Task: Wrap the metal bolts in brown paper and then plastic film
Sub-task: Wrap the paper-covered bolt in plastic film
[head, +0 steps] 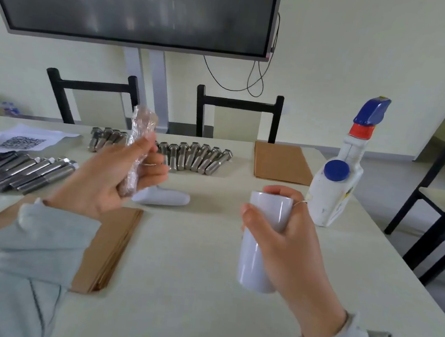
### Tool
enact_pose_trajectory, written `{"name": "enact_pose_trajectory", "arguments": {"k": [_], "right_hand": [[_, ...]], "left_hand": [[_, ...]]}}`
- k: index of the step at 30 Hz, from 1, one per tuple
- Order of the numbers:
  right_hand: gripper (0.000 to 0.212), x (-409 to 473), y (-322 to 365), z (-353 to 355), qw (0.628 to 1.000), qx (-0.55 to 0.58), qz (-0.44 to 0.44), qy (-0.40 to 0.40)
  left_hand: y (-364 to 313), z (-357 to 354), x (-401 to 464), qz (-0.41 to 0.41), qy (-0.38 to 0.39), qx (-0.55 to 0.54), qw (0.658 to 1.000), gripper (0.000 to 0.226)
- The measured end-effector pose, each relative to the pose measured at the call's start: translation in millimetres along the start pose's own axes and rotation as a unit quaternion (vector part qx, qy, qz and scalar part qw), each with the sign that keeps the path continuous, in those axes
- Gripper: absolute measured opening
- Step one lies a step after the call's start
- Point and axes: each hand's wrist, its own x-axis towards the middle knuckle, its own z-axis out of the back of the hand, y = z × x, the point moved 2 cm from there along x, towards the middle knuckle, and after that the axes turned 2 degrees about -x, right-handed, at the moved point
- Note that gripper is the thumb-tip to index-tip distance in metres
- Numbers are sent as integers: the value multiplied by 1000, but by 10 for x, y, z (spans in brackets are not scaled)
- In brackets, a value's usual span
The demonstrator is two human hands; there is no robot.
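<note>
A pale room with a dark screen (134, 5) on a stand and two black chairs (238, 107) lies beyond a light counter (193, 260). The left hand (112, 176) is raised above the counter, its fingers curled round a bolt bundle (139, 144) wrapped in brown paper and clear film; the bundle stands nearly upright, its crinkled film top sticking out above the fingers. The right hand (289, 229) clamps a white film roll (262, 240), thumb on its near side and fingers over its far end, the roll tilted with one end toward the person. No film strand between roll and bundle can be made out.

Beyond the left hand a row of bare bolts (192, 156) lies side by side on the counter, partly hidden behind the bundle. To the left of that hand lies a second group of bolts (25, 171), and beyond them a sheet with a QR code (22, 142). Under the left wrist and sleeve lies a stack of brown paper (111, 239). Just past the left hand's fingers a white object (164, 196) rests on the counter. Beyond the right hand lies another brown sheet (281, 163), and just to its right stands a white spray bottle (336, 184) with a blue trigger head.
</note>
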Motion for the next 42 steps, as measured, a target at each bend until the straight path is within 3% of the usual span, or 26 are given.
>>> {"name": "enact_pose_trajectory", "arguments": {"k": [5,8,12,15,18,25,30,34,42], "right_hand": [[38,174,-240,-19,999,-17,-2,39],[38,243,-380,-24,995,57,-37,73],[29,311,-538,-11,978,162,-119,49],[24,318,-591,-33,972,170,-151,56],[32,305,-593,-80,970,168,-156,82],[51,341,-601,-47,926,267,-232,129],[43,373,-656,-51,904,324,-248,128],[42,383,-688,-40,901,337,-245,123],[58,389,-680,-28,912,318,-238,98]], "left_hand": [[39,206,44,57,-1,-42,998,10],[58,403,215,69,-46,0,997,12],[52,639,505,82,-104,49,990,24],[93,791,721,90,-133,47,986,23],[198,914,913,99,-152,87,980,13],[462,1035,1263,45,-288,282,914,30],[556,1132,1383,52,-278,413,866,52],[574,1133,1381,74,-278,482,827,51],[613,1118,1322,85,-246,527,809,39]]}}
